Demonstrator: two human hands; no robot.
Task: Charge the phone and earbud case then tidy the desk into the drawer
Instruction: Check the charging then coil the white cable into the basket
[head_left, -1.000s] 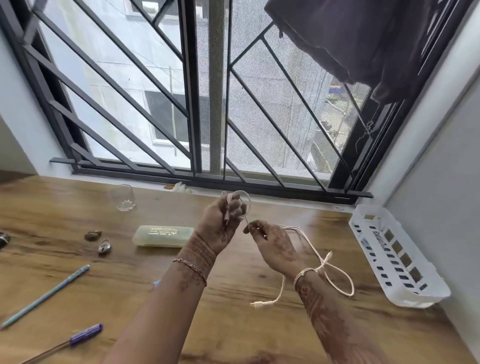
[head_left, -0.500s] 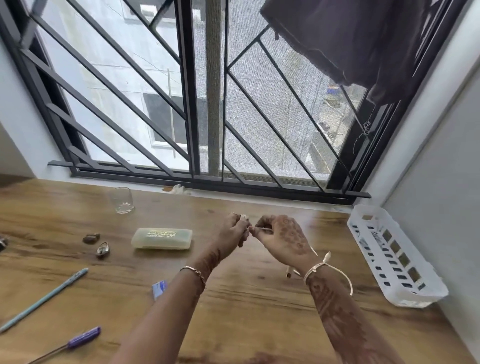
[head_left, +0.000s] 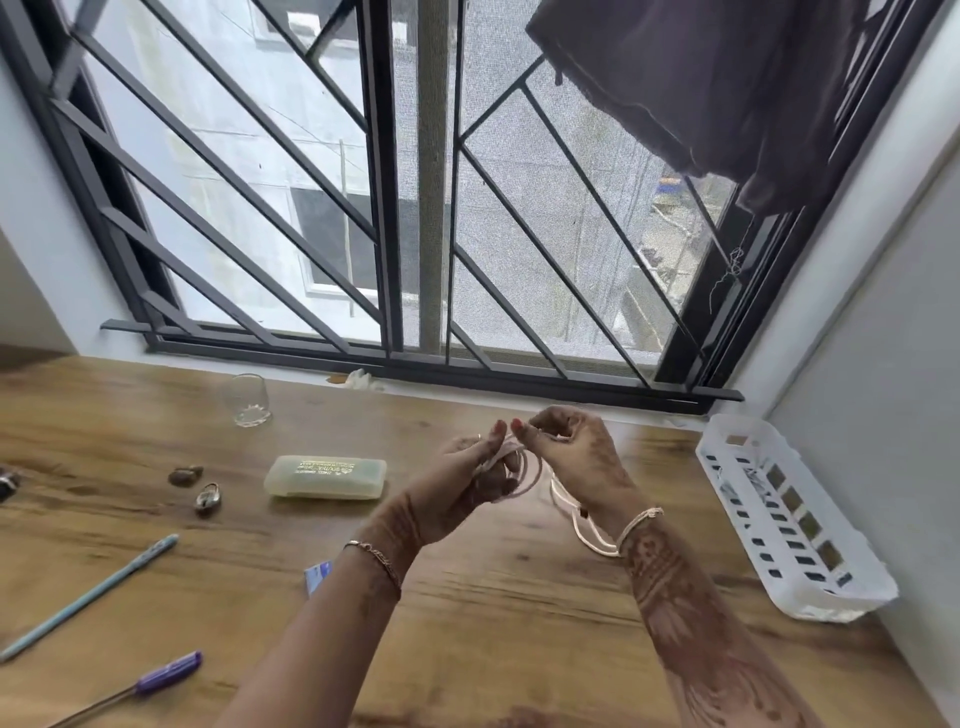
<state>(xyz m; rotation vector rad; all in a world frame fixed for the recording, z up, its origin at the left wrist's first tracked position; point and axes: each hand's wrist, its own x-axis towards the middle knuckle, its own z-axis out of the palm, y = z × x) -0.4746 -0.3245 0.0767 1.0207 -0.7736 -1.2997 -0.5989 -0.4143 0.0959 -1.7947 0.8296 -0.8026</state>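
A purple pen (head_left: 167, 669) is lying loose by the desk's (head_left: 493, 649) front-left corner. Above its middle, the left hand (head_left: 465, 486) is curling its fingers through the white cable's (head_left: 535, 475) coil, serving as a spool, while the right hand (head_left: 579, 457) is pinching the strand, likely steering the next wrap. Farther back, a pale box (head_left: 326, 477) and a glass (head_left: 247, 401) are sitting toward the window edge, with a white basket (head_left: 852, 582) along the right edge.

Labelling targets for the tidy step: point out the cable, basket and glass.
cable (head_left: 557, 493), head view, hanging strand.
basket (head_left: 841, 605), head view, near end wall.
glass (head_left: 248, 400), head view, side wall.
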